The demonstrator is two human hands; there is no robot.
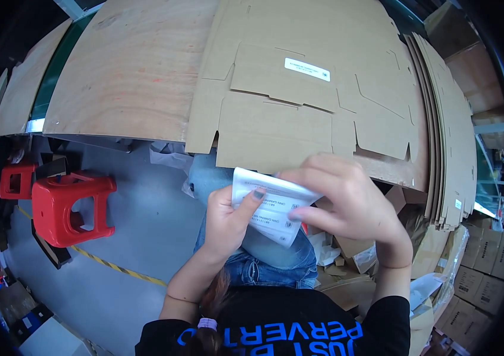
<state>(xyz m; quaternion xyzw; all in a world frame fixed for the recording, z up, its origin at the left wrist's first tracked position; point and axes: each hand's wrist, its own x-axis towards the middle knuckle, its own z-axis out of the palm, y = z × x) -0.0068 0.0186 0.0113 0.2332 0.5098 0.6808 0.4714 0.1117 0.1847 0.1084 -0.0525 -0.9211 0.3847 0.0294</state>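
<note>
Over my lap, my left hand (228, 219) grips a white sheet of printed labels (273, 219), its thumb lying across the face of the sheet. My right hand (347, 199) is at the sheet's right side. Its fingers bend over the upper edge, slightly smeared by motion, and its thumb rests against the face. Just beyond, a flat brown cardboard box blank (281, 133) lies on the wooden table, with one white label (307, 69) stuck on it.
More flattened cardboard (445, 130) leans in a stack at the right. Bare plywood tabletop (133, 71) extends to the left. A red plastic stool (74, 207) stands on the grey floor, beside yellow-black tape (118, 267). Stacked cartons (477, 285) and loose packing scraps sit at my right.
</note>
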